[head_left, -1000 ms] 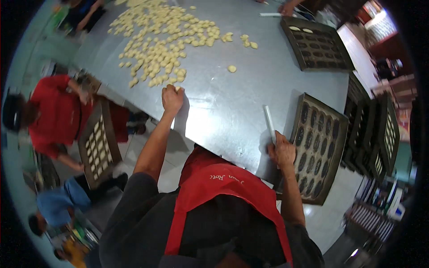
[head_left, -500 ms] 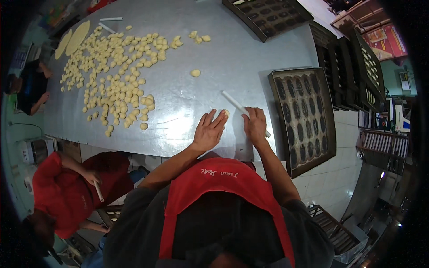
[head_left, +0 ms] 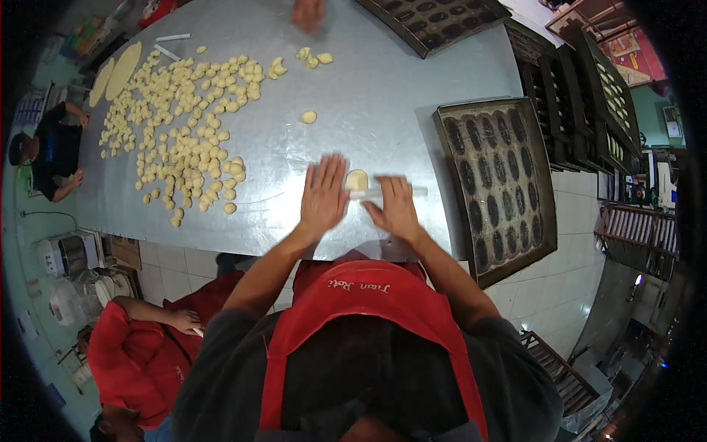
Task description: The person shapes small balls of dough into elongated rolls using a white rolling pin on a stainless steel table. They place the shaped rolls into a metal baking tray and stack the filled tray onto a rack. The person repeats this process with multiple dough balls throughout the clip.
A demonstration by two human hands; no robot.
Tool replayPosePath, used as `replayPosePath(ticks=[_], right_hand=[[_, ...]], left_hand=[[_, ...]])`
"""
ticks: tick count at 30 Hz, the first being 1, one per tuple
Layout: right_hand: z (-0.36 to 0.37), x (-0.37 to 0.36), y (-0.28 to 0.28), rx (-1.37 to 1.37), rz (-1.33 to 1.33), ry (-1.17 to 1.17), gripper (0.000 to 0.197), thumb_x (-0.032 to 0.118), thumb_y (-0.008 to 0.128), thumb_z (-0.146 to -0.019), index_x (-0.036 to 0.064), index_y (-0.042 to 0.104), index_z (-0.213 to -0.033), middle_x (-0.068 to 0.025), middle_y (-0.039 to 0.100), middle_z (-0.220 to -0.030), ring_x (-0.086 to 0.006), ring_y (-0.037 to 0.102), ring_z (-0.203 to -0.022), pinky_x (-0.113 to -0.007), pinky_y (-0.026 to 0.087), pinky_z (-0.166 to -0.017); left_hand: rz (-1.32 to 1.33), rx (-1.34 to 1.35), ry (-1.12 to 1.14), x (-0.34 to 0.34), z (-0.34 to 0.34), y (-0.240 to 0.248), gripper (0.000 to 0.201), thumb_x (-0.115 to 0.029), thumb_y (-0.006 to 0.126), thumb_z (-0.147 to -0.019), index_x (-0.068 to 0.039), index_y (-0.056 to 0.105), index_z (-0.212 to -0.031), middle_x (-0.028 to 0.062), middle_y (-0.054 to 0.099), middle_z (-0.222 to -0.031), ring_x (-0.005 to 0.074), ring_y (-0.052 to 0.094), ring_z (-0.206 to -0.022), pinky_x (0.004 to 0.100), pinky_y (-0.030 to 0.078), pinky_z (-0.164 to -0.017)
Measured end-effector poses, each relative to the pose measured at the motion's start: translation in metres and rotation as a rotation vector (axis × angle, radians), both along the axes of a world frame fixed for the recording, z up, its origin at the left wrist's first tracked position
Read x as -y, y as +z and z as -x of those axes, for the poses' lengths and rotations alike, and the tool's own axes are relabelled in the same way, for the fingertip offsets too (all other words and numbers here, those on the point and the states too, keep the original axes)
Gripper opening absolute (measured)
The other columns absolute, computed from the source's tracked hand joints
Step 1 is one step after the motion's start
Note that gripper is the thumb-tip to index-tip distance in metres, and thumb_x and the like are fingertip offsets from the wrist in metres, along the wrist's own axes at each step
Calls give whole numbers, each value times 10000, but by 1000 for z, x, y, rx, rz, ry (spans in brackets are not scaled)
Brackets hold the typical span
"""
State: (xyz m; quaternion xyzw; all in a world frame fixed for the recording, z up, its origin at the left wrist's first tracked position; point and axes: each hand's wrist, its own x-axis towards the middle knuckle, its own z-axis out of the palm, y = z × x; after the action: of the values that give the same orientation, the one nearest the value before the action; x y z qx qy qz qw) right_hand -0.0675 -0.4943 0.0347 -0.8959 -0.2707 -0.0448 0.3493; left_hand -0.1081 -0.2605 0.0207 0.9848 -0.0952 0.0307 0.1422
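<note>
Dough piece [head_left: 357, 180] on the metal table [head_left: 383, 96], its near edge at the white rolling pin [head_left: 361, 195]. Left hand [head_left: 322, 197] — open, fingers extended — lies just beside; right hand [head_left: 398, 208] spans the pin, thumb spread; whether it grips cannot be told.

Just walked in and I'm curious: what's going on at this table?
A person in a red apron is working a small piece of dough on a metal table. Their right hand lies over a white rod at the dough's near edge; the left hand is flat beside the dough. Many dough balls are spread to the left, and a tray with oval hollows sits at the right.
</note>
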Motion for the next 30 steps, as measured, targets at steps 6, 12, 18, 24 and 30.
replayPosePath(ticks=[6, 12, 18, 24, 30], right_hand=[[-8, 24, -29, -219, -72, -142, 350, 133, 873, -865, 55, 707, -1163, -143, 658, -1182, -398, 599, -1120, -550, 456, -948], [-22, -33, 1, 197, 300, -51, 454, 139, 659, -951, 57, 704, -1395, -105, 679, -1334, -328, 601, -1236, -531, 460, -999], [56, -12, -6, 241, 370, 38, 437, 150, 675, -940, 87, 752, -1365, -83, 708, -1329, -319, 612, -1250, -542, 454, -1030], [-20, -75, -7, -178, 126, -117, 434, 255, 771, -918, 14, 758, -1278, -193, 741, -1318, -399, 599, -1307, -646, 421, -1082], [70, -71, -9, -119, 468, 125, 930, 507, 591, -1109, -107, 263, -1727, -371, 189, -1805, -574, 182, -1672, -753, 157, -1325]], left_hand=[[250, -114, -240, 15, 66, 5, 679, -247, 638, -1074, 38, 450, -1660, 272, 457, -1712, 448, 422, -1594, 572, 300, -1337], [223, 3, 37, 28, 0, 27, 680, -239, 665, -1055, 29, 475, -1651, 263, 501, -1683, 438, 460, -1568, 560, 356, -1297], [36, -34, -269, 3, 75, -3, 698, -242, 646, -1082, -33, 428, -1711, 185, 416, -1770, 438, 416, -1595, 538, 386, -1289], [479, -105, -220, -15, 52, 32, 378, -150, 692, -1023, -29, 700, -1381, 195, 713, -1392, 398, 635, -1351, 527, 499, -1156], [380, 276, 240, -170, 18, 38, 333, -28, 693, -939, -1, 733, -1269, 210, 750, -1227, 431, 694, -1129, 532, 545, -1024]])
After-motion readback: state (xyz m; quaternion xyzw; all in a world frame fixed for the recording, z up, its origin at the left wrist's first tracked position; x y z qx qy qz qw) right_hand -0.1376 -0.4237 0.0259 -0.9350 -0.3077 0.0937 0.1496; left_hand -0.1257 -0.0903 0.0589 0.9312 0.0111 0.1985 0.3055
